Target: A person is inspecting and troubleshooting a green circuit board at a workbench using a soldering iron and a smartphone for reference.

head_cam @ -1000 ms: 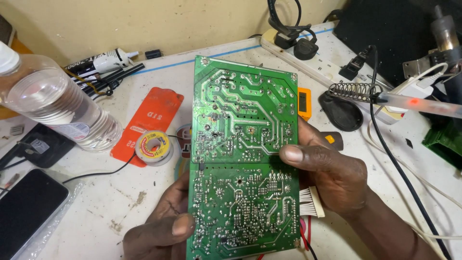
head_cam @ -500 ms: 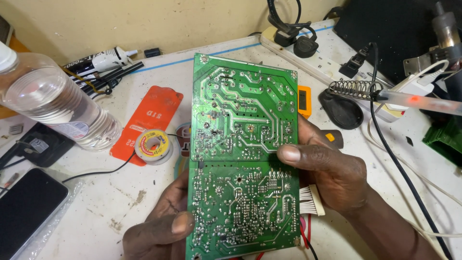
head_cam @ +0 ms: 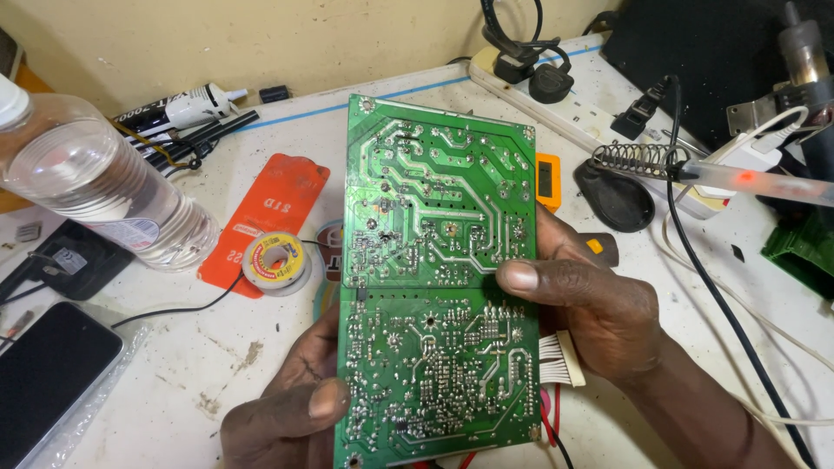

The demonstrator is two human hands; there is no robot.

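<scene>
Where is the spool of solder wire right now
In the head view, the solder spool lies on the white table left of the green circuit board, on the lower end of the orange card, above the left hand.

It was plainly an electronics repair bench: a soldering iron (head_cam: 764,181) rested in its coiled wire stand (head_cam: 638,160), beside a small spool of solder wire (head_cam: 276,261) on the stained, scuffed white worktop (head_cam: 174,382).

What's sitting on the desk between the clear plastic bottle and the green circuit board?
In the head view, an orange flat pack and a solder spool lie between the bottle and the circuit board.
</scene>
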